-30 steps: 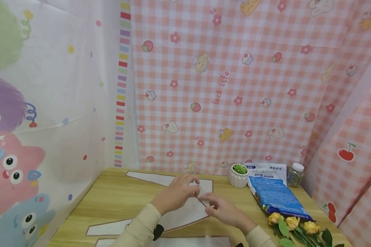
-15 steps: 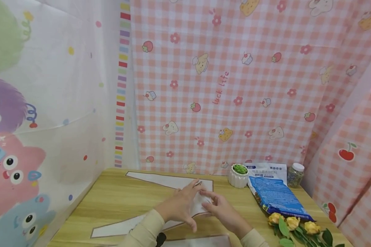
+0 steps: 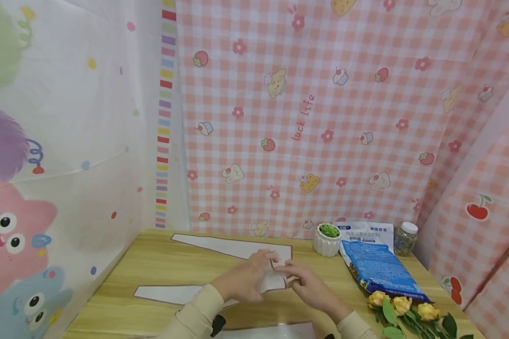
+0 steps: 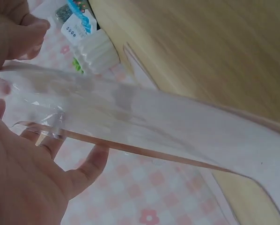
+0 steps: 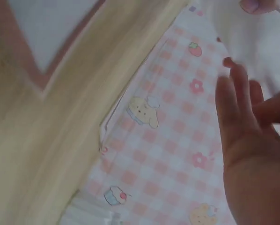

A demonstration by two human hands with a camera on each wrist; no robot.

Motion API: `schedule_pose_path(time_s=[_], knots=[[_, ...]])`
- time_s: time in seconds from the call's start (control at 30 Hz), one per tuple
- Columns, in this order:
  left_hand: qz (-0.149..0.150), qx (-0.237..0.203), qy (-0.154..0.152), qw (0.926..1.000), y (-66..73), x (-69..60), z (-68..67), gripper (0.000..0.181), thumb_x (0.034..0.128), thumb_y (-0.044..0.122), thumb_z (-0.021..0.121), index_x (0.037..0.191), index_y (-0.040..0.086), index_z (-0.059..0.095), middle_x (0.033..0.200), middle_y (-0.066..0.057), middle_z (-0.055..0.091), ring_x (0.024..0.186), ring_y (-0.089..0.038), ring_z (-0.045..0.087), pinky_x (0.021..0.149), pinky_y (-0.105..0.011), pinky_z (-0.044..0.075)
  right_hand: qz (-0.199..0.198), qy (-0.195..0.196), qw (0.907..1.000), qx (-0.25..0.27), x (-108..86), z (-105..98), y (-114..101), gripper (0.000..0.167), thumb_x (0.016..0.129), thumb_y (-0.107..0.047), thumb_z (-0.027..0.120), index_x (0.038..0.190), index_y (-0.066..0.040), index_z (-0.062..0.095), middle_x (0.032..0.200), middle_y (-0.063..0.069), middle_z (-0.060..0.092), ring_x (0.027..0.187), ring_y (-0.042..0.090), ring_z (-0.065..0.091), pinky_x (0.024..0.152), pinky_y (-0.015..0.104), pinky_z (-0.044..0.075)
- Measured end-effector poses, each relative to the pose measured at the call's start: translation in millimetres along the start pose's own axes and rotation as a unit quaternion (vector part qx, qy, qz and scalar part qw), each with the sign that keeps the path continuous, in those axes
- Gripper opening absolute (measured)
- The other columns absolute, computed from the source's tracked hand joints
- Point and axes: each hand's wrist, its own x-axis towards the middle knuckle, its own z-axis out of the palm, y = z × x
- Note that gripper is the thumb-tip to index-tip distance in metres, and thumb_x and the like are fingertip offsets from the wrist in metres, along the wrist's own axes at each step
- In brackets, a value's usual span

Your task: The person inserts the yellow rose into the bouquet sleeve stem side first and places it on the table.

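Head view: holding a tapered, brown-edged filmy sheet (image 3: 275,282) by its wide end over the middle of the table (image 3: 165,268), between left hand (image 3: 241,280) and right hand (image 3: 308,286); pointing its narrow tail leftward. Clamping the film in left fingers, hooking their ends behind the brown edge; probably steadying the limp material from one side while leaving the wide end reachable from the other. Bringing right fingers up close to that end; not being able to tell whether pinching or only touching. Leaving far sheet (image 3: 233,247) and near sheet (image 3: 271,331) flat on the wood, likely keeping working room between. Parking pot (image 3: 327,244), jar (image 3: 406,240), blue bag (image 3: 381,270) and yellow roses (image 3: 402,306) along the right, presumably out of the way. Comparing with half a second ago: swinging the tail farther from the body, tucking left thumb in closer, keeping both hands near the same spot.
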Motion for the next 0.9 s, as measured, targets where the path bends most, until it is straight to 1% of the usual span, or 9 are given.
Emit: schedule_pose_path(time_s=[0.13,0.23,0.3,0.4,0.53,0.63,0.73,0.8,0.9], knots=[[-0.009,0.006,-0.005,0.9999,0.2,-1.7,-4.8,0.088,0.0754,0.016,0.086,0.145,0.018,0.031,0.146,-0.007,0.039,0.116,-0.016,0.050,0.085,-0.027,0.051,-0.053,0.034,0.9955,-0.071,2.5,1.8,1.7,0.033,0.087,0.015,0.063,0.112,-0.004,0.074,0.112,0.011,0.065,0.090,0.007,0.061,0.073,0.028,0.058],[-0.019,0.058,-0.016,0.9980,0.2,-2.3,-8.0,0.083,0.0773,0.022,0.085,0.143,0.022,0.034,0.147,-0.006,0.039,0.115,-0.014,0.051,0.083,-0.034,0.053,-0.113,0.068,0.9799,-0.149,3.1,4.1,1.9,0.019,0.086,0.009,0.074,0.095,-0.008,0.075,0.101,0.002,0.065,0.083,0.006,0.060,0.068,0.023,0.055],[-0.020,0.093,-0.022,0.9953,-0.6,-2.6,-10.9,0.077,0.0783,0.024,0.084,0.139,0.024,0.038,0.144,-0.005,0.039,0.112,-0.013,0.050,0.079,-0.035,0.052,-0.145,0.081,0.9688,-0.184,3.2,5.2,3.2,0.016,0.084,0.004,0.078,0.092,-0.010,0.073,0.100,0.001,0.066,0.081,0.009,0.062,0.068,0.020,0.054],[-0.012,0.121,-0.027,0.9923,-1.5,-3.1,-15.0,0.067,0.0805,0.024,0.082,0.134,0.023,0.042,0.138,-0.002,0.040,0.109,-0.012,0.049,0.076,-0.033,0.050,-0.157,0.073,0.9687,-0.178,2.8,7.7,6.2,0.013,0.086,0.001,0.077,0.094,-0.008,0.071,0.106,0.007,0.067,0.084,0.017,0.067,0.069,0.018,0.054],[-0.010,0.084,-0.031,0.9959,-2.4,-5.6,-15.1,0.069,0.0837,0.036,0.082,0.139,0.025,0.042,0.139,-0.002,0.040,0.109,-0.014,0.051,0.078,-0.031,0.052,-0.145,0.056,0.9796,-0.127,3.6,13.5,11.6,0.007,0.091,-0.001,0.073,0.095,-0.006,0.073,0.108,0.010,0.068,0.088,0.016,0.067,0.072,0.023,0.057],[-0.023,0.011,-0.034,0.9991,-3.2,-7.7,-13.4,0.068,0.0904,0.049,0.074,0.145,0.028,0.038,0.147,-0.003,0.036,0.119,-0.019,0.050,0.086,-0.036,0.054,-0.155,0.073,0.9772,-0.126,4.0,16.6,13.7,0.013,0.089,0.005,0.073,0.094,-0.006,0.076,0.104,0.007,0.069,0.088,0.012,0.065,0.074,0.027,0.057],[-0.022,-0.037,-0.020,0.9989,-4.2,-5.9,-12.4,0.052,0.0991,0.053,0.058,0.144,0.030,0.042,0.151,-0.003,0.035,0.129,-0.024,0.047,0.094,-0.044,0.053,-0.160,0.098,0.9729,-0.136,3.4,17.1,13.0,0.022,0.084,0.011,0.073,0.096,-0.007,0.077,0.102,0.003,0.068,0.088,0.015,0.066,0.074,0.028,0.056],[-0.013,-0.034,-0.008,0.9993,-4.2,-4.0,-12.5,0.039,0.1039,0.048,0.051,0.139,0.032,0.048,0.151,-0.003,0.038,0.132,-0.026,0.046,0.098,-0.047,0.051,-0.162,0.104,0.9710,-0.142,3.2,17.3,12.0,0.025,0.083,0.013,0.073,0.096,-0.008,0.078,0.102,0.001,0.067,0.087,0.014,0.065,0.073,0.027,0.056],[0.004,-0.003,0.007,1.0000,-4.2,-2.3,-12.1,0.034,0.1029,0.042,0.055,0.136,0.032,0.055,0.151,-0.004,0.040,0.132,-0.027,0.047,0.099,-0.046,0.051,-0.166,0.101,0.9695,-0.150,3.6,19.1,10.7,0.024,0.082,0.013,0.075,0.095,-0.008,0.077,0.103,0.000,0.066,0.089,0.011,0.064,0.074,0.025,0.056]])
